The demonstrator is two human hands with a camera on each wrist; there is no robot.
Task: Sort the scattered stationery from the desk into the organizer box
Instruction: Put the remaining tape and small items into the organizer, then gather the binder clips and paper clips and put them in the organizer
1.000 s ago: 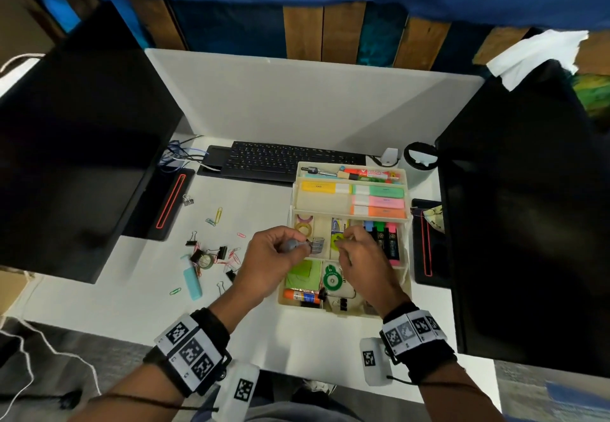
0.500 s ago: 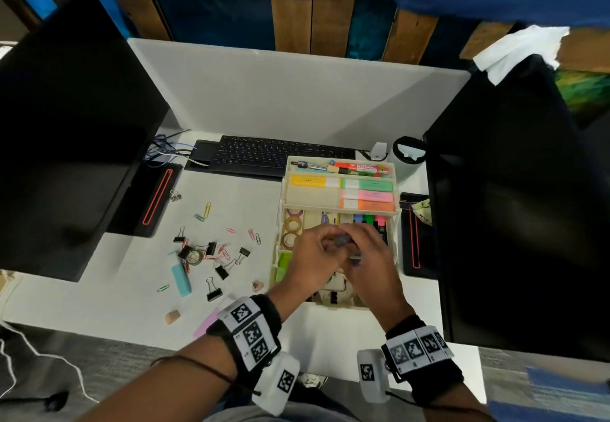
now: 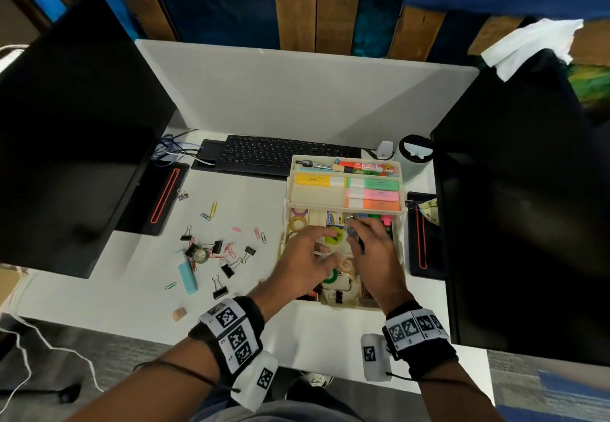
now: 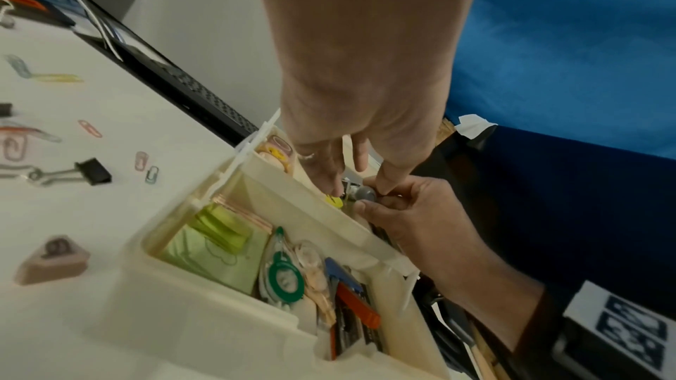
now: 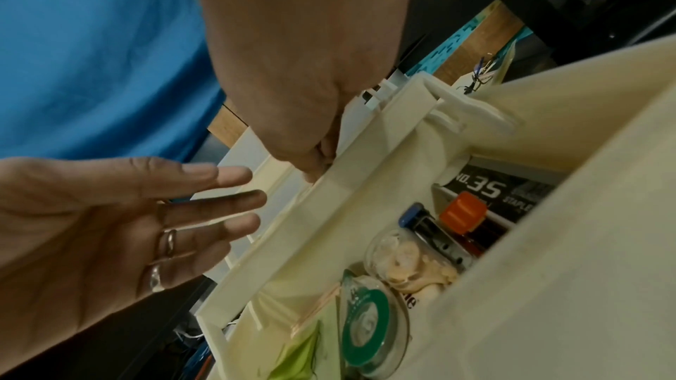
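Note:
The cream organizer box [image 3: 288,197] stands open on the white desk, its trays filled with highlighters, tape rolls and sticky notes. Both hands hover over its middle row. My right hand [image 3: 355,237] pinches a small grey round piece [image 3: 351,232] between thumb and fingertips; the left wrist view shows the same grey piece [image 4: 365,192] just above the tray. My left hand [image 3: 321,245] is beside it with fingers spread and straight, holding nothing; the right wrist view shows that left hand [image 5: 219,204] open, palm showing. Binder clips [image 3: 219,288] and paper clips [image 3: 213,208] lie scattered to the left.
A teal eraser [image 3: 188,277], a tape roll [image 3: 199,255] and a tan wedge eraser [image 3: 179,313] lie left of the box. A black keyboard [image 3: 277,154] sits behind it and a cup [image 3: 415,155] at back right. Dark monitors [image 3: 66,131] flank the desk.
The grey piece has passed from my left hand to my right. My left hand has opened, and both hands have shifted right over the box's middle row.

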